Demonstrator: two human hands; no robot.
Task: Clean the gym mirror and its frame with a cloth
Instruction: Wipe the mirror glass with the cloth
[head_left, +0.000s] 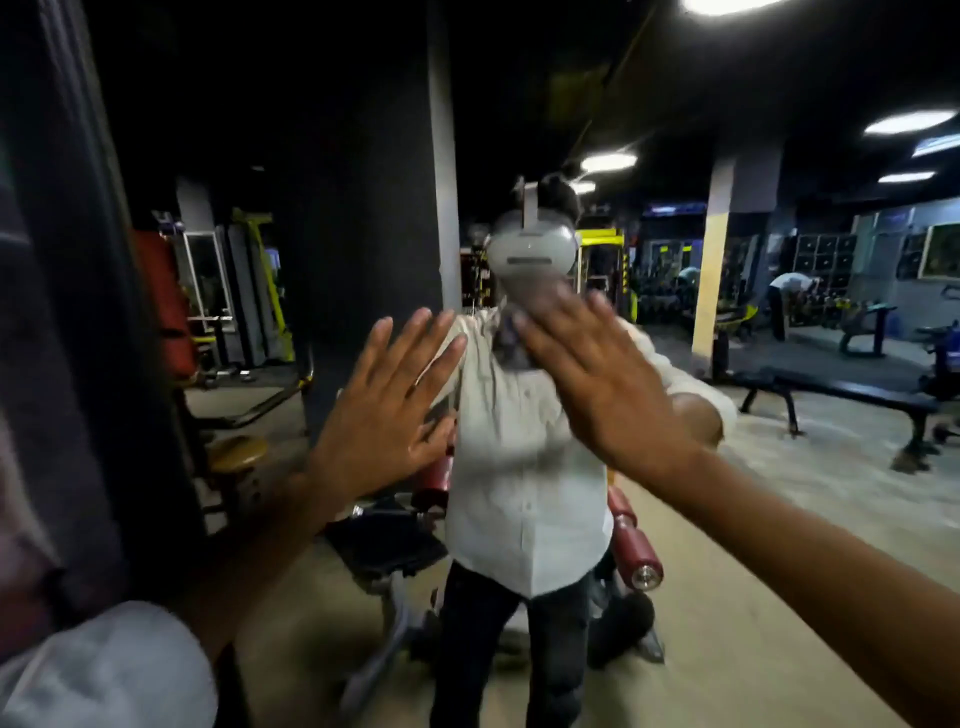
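Both open and flat, gripping nothing: left hand (384, 400) with fingers straight and fanned apart, right hand (597, 384) with fingers straight and closer together, blurred at the tips. Raised side by side toward the mirror (727, 519), backs to the camera, apart from each other. Left one lower and further left, right one higher and near the middle of the glass. Cannot tell whether touching the glass or just off it.

Just beside the right fingertips, a blurred grey-purple patch (511, 340); cannot tell whether a cloth or part of the reflection.

Behind the wrists, bare forearms running back to the bottom corners of the view; at lower left, a white sleeve (104, 665).

Filling nearly the whole view, the mirror. Along its left edge, a dark upright frame (78, 312), near the left forearm but apart from the hand.

In the glass: a white shirt (519, 467) over dark trousers, and a grey headset (532, 249) above, partly covered by the right hand. Further back, red padded rollers (636, 551) on a machine, a black bench (831, 389) on the pale floor at right, a yellow-and-grey pillar (711, 280), and round ceiling lights (608, 162). Racks far behind, too small to make out.
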